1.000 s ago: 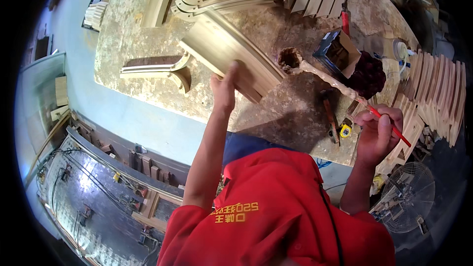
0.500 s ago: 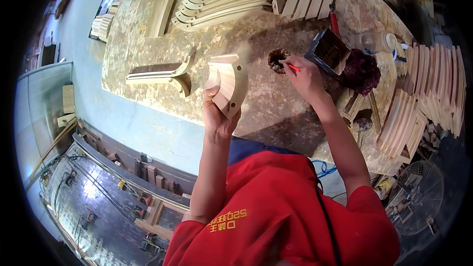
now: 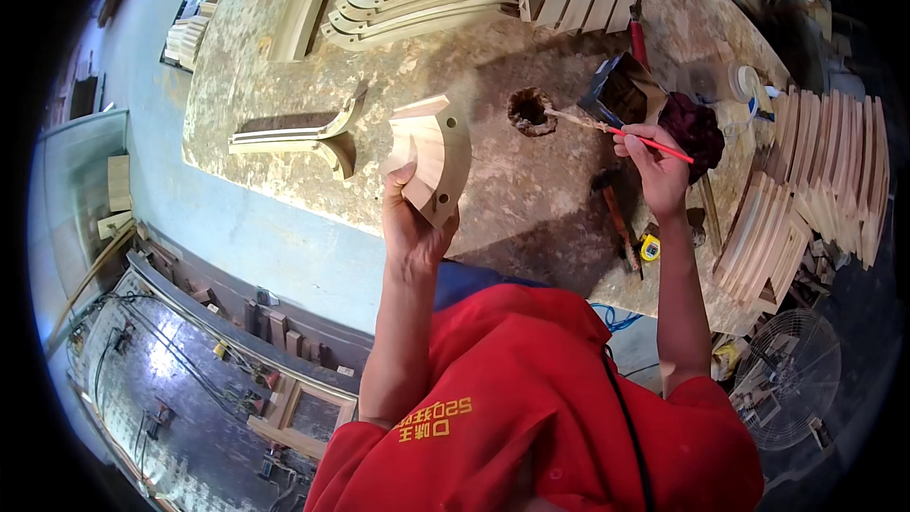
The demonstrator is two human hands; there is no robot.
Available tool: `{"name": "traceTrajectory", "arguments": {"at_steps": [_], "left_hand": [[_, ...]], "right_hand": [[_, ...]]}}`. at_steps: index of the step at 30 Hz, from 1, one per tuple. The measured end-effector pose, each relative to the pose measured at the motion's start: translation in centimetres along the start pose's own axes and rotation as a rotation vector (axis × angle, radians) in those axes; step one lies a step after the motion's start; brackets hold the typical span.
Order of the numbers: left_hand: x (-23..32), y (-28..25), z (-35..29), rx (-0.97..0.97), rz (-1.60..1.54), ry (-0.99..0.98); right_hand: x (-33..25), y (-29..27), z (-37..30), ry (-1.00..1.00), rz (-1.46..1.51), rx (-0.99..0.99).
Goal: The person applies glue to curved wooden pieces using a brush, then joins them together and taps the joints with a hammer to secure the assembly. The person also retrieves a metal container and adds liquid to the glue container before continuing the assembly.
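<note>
My left hand (image 3: 417,218) is closed around the lower end of a curved wooden block (image 3: 431,156), held tilted above the workbench. Two dark round holes show in the block's pale side face. In my right hand (image 3: 654,166), the fingers pinch a thin brush (image 3: 664,147) with a red handle. Its pale, caked tip points left, at the rim of a small round brown-crusted pot or hollow (image 3: 531,112) in the bench. What lies inside that hollow is too dark to make out.
Curved wooden pieces (image 3: 427,0) line the bench's far side; a joined curved piece (image 3: 303,140) lies left. To the right are an open box (image 3: 621,90), a dark red cloth (image 3: 692,128), a hammer (image 3: 616,218), a yellow tape measure (image 3: 650,246) and stacked slats (image 3: 758,237).
My right hand has moved right and toward me, drawing the brush out of the crusted hollow; its length now shows. The hammer and tape measure have come into view. My left hand keeps its hold.
</note>
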State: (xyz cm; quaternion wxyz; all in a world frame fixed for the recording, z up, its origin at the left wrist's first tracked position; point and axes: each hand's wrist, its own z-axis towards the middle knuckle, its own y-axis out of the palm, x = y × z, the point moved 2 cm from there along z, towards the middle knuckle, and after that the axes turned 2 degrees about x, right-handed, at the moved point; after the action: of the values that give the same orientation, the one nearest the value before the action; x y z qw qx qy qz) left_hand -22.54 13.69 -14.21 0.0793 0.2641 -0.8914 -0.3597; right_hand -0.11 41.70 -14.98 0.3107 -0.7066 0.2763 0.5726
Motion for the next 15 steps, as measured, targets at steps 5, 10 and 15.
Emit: {"name": "traceTrajectory", "arguments": {"at_steps": [5, 10, 15], "left_hand": [[0.0, -0.5, 1.0, -0.032, -0.016, -0.057], [-0.6, 0.1, 1.0, 0.013, 0.068, -0.029], [-1.5, 1.0, 0.6, 0.060, 0.216, 0.037]], "right_hand": [[0.6, -0.9, -0.6, -0.031, 0.007, 0.029], [0.6, -1.4, -1.2, -0.013, -0.005, 0.061], [-6.0, 0.0, -3.6, -0.101, 0.216, 0.058]]}}
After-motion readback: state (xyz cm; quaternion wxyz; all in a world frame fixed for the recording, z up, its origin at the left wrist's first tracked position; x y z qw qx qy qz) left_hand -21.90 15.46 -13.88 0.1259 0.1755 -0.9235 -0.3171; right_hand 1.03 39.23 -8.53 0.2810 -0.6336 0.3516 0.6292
